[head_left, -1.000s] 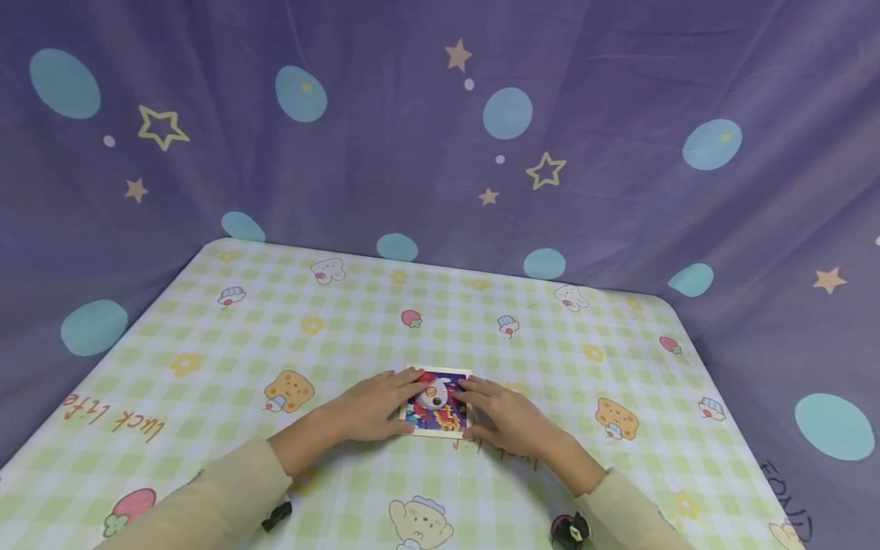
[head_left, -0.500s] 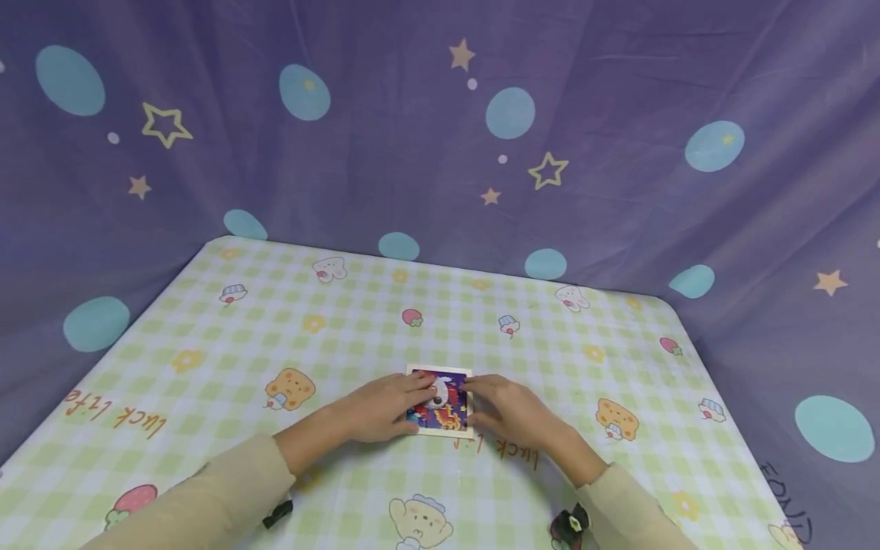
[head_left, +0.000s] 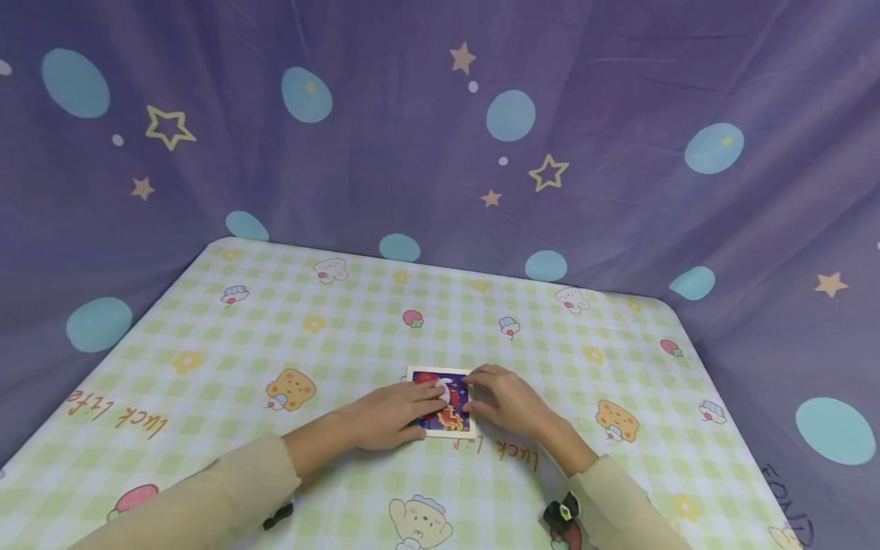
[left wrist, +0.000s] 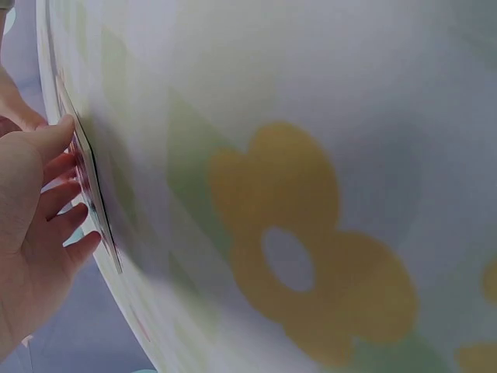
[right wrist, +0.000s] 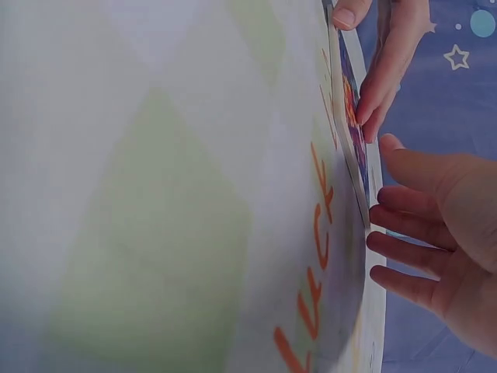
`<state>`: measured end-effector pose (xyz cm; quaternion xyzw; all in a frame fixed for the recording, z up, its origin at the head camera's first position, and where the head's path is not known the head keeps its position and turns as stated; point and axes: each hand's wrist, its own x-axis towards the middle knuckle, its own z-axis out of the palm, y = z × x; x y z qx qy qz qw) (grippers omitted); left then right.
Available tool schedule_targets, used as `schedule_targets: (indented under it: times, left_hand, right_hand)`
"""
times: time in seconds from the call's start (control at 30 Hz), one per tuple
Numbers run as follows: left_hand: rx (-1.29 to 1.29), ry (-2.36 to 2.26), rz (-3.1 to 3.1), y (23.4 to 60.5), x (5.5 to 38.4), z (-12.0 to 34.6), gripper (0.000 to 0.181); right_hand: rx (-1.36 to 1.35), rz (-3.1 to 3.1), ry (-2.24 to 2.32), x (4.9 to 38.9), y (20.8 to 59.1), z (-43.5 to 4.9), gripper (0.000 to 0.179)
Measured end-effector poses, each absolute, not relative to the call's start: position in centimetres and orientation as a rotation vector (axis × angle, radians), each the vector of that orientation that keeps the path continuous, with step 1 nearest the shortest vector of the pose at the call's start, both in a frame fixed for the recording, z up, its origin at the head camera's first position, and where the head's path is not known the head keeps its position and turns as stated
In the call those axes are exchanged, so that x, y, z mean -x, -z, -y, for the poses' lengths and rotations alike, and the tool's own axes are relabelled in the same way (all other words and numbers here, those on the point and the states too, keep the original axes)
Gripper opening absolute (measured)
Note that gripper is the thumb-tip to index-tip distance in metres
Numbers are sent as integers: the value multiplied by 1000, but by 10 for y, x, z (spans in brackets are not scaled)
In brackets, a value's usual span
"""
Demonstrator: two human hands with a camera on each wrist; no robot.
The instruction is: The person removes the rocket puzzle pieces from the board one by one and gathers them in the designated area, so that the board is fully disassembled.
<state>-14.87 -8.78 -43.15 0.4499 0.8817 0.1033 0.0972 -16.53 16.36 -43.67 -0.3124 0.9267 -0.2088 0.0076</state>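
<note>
cream rim, purple, red and white print: i log a thin picture panel point(head_left: 454, 418) lying flat on the tablecloth point(head_left: 357, 328), between the two hands. near square, so i read no clear long axis; its sides run roughly with the table.

key relation: from the left hand point(head_left: 390, 415) the panel lies to the right, under the fingertips; from the right hand point(head_left: 514, 401) it lies to the left, just at the fingertips. left hand is the nearer one, fingers laid long across the printed face, thumb by the near rim, nothing clamped. right hand has thumb and fingers apart at the right edge, not gripping; whether every tip touches, i can't tell.

panel looks stiff, smooth-faced, slim in both wrist views. cloth is smooth, green and white check, cartoon prints, orange lettering beside the panel. behind, a purple curtain point(head_left: 406, 160), soft folds, blue ovals and stars. sleeves point(head_left: 220, 485) are beige, matte.
</note>
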Motion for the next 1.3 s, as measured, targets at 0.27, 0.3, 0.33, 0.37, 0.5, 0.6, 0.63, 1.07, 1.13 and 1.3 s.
schedule_targets:
  times: [0.27, 0.3, 0.33, 0.37, 0.5, 0.6, 0.63, 1.07, 1.13, 1.3]
  left_hand:
    - [-1326, -293, -2567, 430, 147, 82, 52]
    - [-1327, -288, -2568, 430, 147, 82, 51]
    - [-1328, -287, -2568, 430, 147, 82, 51]
    - [-1328, -286, -2568, 430, 147, 82, 51]
    - [-1342, -289, -2565, 430, 149, 83, 50]
    - [-1351, -289, -2563, 430, 150, 84, 50]
    - [-1355, -288, -2562, 429, 150, 84, 50]
    - [-1371, -300, -2553, 431, 152, 84, 50]
    - [-1368, -297, -2554, 431, 152, 84, 49]
    - [-1367, -298, -2560, 431, 151, 84, 49]
  right_hand:
    - [983, -2925, 613, 169, 439, -161, 38]
    - [983, -2929, 606, 169, 440, -160, 38]
    - [985, -2932, 603, 169, 440, -160, 38]
    - [985, -2935, 600, 170, 440, -160, 38]
    - [990, -2938, 607, 170, 440, -159, 37]
    - [986, -2938, 618, 171, 441, -159, 37]
    - [983, -2938, 620, 171, 441, -159, 37]
    - [938, -2930, 619, 177, 442, -153, 34]
    - [940, -2929, 611, 178, 441, -152, 34]
    - [948, -2921, 576, 184, 439, -149, 31]
